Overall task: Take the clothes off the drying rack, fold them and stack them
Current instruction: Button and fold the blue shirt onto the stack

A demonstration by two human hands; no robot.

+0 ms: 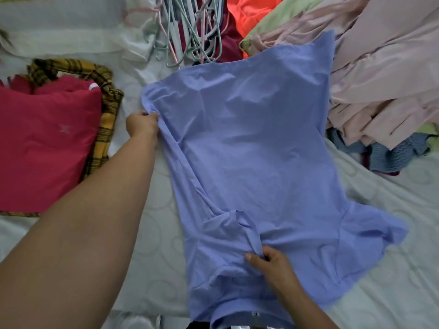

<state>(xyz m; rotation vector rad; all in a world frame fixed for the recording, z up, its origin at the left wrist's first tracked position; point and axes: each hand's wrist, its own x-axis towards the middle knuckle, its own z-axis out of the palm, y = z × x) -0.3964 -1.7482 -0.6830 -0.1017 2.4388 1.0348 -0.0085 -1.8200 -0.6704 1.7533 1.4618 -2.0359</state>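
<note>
A light blue t-shirt (256, 148) lies spread across the pale bed sheet (152, 222), its hem pointing away from me and one sleeve sticking out at the lower right. My left hand (142, 123) pinches the shirt's left edge near the hem. My right hand (273, 264) grips a fold of the shirt near the collar, close to me. A folded red garment (45, 146) rests on a yellow plaid cloth (104, 129) at the left.
A heap of pale hangers (190, 29) lies at the top centre. An unfolded pile fills the right side: pink fabric (384, 74), orange (249, 13), light green (273, 22) and a blue knit (394, 155). White cloth (66, 36) is bunched at the top left.
</note>
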